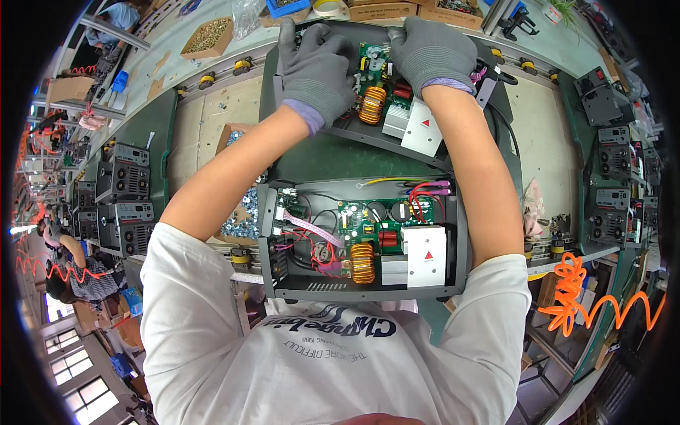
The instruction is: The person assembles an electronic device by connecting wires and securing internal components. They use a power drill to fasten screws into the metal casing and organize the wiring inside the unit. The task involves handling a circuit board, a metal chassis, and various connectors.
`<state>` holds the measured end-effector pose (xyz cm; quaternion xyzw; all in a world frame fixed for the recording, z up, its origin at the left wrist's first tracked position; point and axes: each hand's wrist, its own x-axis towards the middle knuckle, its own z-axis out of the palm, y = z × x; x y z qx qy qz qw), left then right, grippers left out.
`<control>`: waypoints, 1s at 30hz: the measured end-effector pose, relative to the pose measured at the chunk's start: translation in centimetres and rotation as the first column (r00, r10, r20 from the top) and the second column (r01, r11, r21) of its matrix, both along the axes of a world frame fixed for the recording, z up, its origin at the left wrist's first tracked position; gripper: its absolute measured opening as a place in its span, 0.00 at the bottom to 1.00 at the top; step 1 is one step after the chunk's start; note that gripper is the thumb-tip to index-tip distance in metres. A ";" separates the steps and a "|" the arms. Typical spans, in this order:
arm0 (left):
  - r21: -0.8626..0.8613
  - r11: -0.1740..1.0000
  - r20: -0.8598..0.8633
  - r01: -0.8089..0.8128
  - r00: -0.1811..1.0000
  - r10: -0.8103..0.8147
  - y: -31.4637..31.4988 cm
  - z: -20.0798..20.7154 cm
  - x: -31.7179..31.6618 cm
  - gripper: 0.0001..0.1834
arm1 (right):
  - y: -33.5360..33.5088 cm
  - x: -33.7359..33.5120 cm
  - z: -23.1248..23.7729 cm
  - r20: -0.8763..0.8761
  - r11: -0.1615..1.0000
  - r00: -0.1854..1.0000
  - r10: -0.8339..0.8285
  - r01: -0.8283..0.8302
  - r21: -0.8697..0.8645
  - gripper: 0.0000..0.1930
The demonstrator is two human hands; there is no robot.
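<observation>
Two open dark metal cases with circuit boards lie in front of me. The far case [340,129] sits at a slant, and both my hands, in grey gloves, are over it. My left hand [319,74] bends its fingers over the left end of this case; what the fingertips grip is hidden. At its far wall my right hand [433,53] is curled, its fingertips out of sight. Between them show a green board [374,60], a copper-wound coil [372,105] and a silver heat sink [421,127]. The near case [304,289] holds a similar green board [350,216], coil [363,263] and red wires [423,193].
A box of small metal fasteners [244,221] stands left of the near case. Beyond the conveyor lies a carton of small brass-coloured parts [209,37]. Finished-looking units [126,170] are stacked at both sides. An orange coiled hose [567,297] hangs on the right.
</observation>
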<state>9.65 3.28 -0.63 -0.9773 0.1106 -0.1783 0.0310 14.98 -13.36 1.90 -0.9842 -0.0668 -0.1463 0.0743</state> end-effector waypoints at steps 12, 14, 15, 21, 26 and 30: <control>-0.057 0.996 -0.073 -0.062 0.996 0.057 -0.8 -0.5 0.8 0.10 | 0.2 -0.2 0.1 -0.033 1.000 0.999 -0.010 0.010 -0.022 0.19; -0.023 0.995 -0.091 -0.096 0.991 0.094 -1.1 -0.3 0.7 0.09 | 0.3 0.0 0.1 -0.040 0.999 0.999 -0.007 0.006 -0.037 0.19; -0.007 0.994 -0.099 -0.112 0.989 0.110 -1.5 0.1 0.5 0.09 | 0.3 0.0 0.1 -0.034 0.999 0.999 -0.010 0.008 -0.039 0.19; 0.176 0.977 0.087 -0.117 0.991 0.103 -1.9 1.7 -0.1 0.36 | 0.0 0.1 -0.4 0.013 0.999 1.000 -0.002 0.002 -0.044 0.18; 0.299 0.930 0.000 0.212 0.975 -0.222 -0.6 3.7 1.9 0.46 | 0.3 -0.4 0.1 -0.024 0.998 1.000 -0.004 0.003 -0.058 0.19; 0.321 0.911 -0.059 0.260 0.965 -0.255 0.2 3.1 2.9 0.38 | 0.3 -0.2 0.1 -0.039 0.999 0.999 -0.005 0.004 -0.048 0.18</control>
